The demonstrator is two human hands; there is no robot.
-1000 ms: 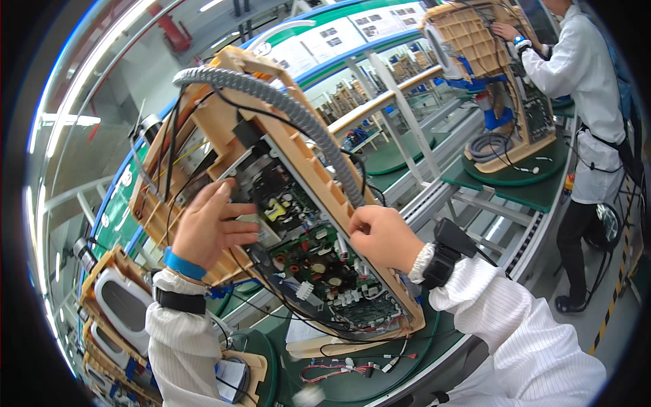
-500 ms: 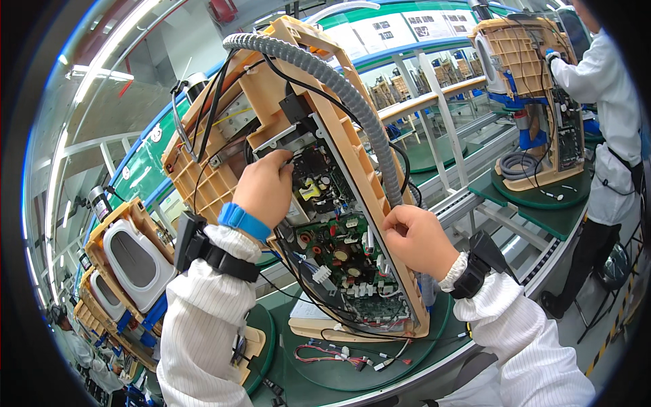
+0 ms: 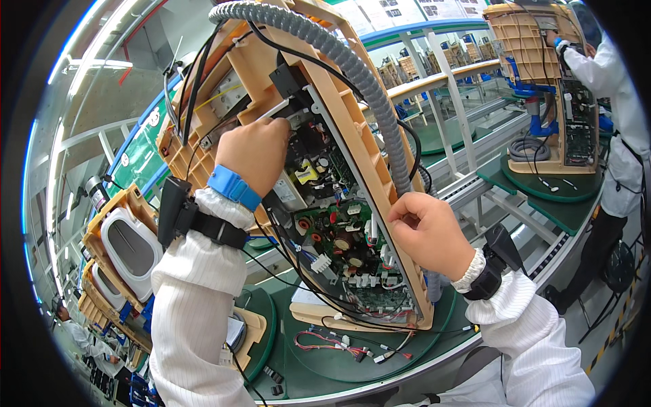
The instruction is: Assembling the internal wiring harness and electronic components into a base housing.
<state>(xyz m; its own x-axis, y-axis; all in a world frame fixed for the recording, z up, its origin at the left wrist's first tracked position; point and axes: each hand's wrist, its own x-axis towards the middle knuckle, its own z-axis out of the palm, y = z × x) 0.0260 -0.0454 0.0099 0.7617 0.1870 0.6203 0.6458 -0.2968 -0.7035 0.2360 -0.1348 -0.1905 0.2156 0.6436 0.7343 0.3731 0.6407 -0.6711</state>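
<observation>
A tan moulded housing [image 3: 337, 91] stands upright before me, with green circuit boards [image 3: 339, 245] set in its open face. At the boards' upper left edge is my left hand [image 3: 254, 154], its fingers curled and closed; whatever they grip is hidden behind the knuckles. My right hand [image 3: 432, 229] is at the housing's right edge, thumb and fingertips pinched together. I cannot make out anything between them. A grey corrugated hose [image 3: 325, 51] arches over the top and runs down behind the right hand. Black cables [image 3: 288, 261] hang along the left side of the boards.
Red and white wire leads [image 3: 332, 344] lie on the round green turntable [image 3: 305, 376]. More tan housings with an oval grey panel [image 3: 129, 251] stand at left. At right, a co-worker [image 3: 610, 88] handles another tan unit [image 3: 529, 51] beside the metal conveyor frame [image 3: 468, 166].
The view has shifted, so the housing appears slightly higher and closer. My left fingers look more tightly curled at the board's edge. The right hand keeps its pinch beside the housing.
</observation>
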